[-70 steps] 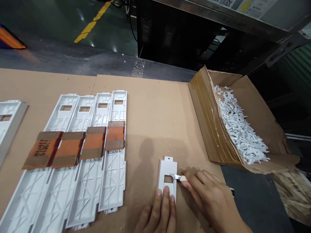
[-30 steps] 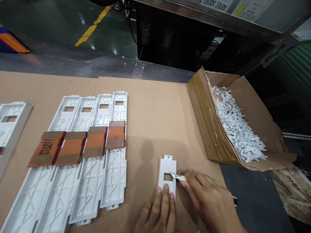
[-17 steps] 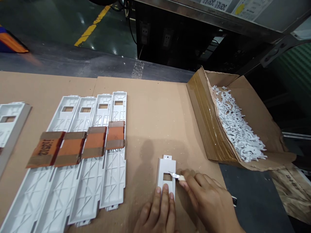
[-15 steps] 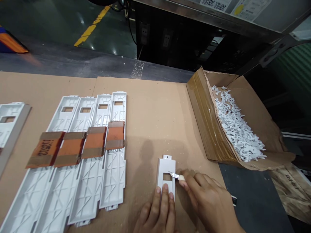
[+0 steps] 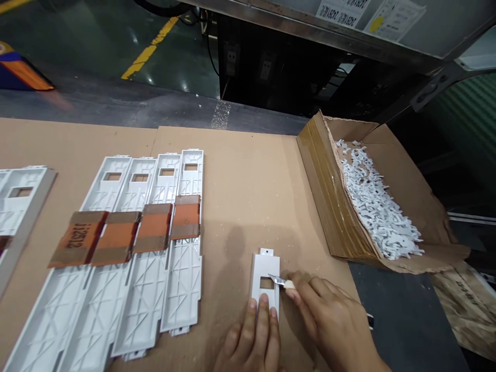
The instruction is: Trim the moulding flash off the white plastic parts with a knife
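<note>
A white plastic panel (image 5: 265, 264) with a rectangular cutout lies on the cardboard in the lower middle, its near part covered by my hand. My left hand (image 5: 253, 336) holds the panel down, its fingertips pressed close together on the face just below the cutout. Pinched between the thumb and fingers of my right hand (image 5: 329, 315) is a craft knife (image 5: 284, 282) with a pale handle. Its blade tip is at the upper edge of the cutout. Whether the blade is cutting in cannot be made out.
Several white ribbed panels (image 5: 180, 289) lie side by side on the left, with orange and brown taped blocks (image 5: 155, 227) across them. Another panel (image 5: 23, 206) is at the far left. A cardboard box (image 5: 329, 206) holding white plastic scraps (image 5: 375, 206) stands on the right.
The view has shifted slightly, so the panels on the left appear a little further right. Both hands, the knife and the held panel look almost unchanged.
</note>
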A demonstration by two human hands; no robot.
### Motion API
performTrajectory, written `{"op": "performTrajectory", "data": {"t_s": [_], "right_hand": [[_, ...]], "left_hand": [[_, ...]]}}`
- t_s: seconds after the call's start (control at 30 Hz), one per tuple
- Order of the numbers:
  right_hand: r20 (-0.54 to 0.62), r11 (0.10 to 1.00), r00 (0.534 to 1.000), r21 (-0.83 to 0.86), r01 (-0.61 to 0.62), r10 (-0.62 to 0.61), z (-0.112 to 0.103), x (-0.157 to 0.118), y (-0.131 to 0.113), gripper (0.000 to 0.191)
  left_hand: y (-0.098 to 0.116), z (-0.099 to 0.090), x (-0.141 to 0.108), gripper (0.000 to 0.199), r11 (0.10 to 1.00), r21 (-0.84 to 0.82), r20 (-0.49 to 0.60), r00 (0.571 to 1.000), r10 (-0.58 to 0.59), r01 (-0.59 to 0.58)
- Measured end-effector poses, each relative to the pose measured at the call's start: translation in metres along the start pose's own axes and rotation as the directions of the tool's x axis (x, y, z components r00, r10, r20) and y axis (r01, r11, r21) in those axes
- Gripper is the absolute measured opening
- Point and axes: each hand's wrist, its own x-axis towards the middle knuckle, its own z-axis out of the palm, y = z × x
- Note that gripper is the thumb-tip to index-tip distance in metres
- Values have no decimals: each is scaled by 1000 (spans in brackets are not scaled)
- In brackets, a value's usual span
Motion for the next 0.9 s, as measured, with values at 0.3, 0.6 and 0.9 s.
{"op": "performTrajectory", "data": {"t_s": [0.3,0.6,0.9], "right_hand": [[-41,998,998,48,-37,39,0,-2,0,38],[-6,999,1000,37,-14,14,3,-2,-1,36],[-1,998,1000,-53,-21,21,3,-5,-3,32]], "left_hand": [[-1,0,-1,46,1000,-3,16,1000,2,-2],[0,0,-1,48,1000,-3,5,1000,-3,3],[1,0,-1,46,1000,-3,23,1000,-2,2]]}}
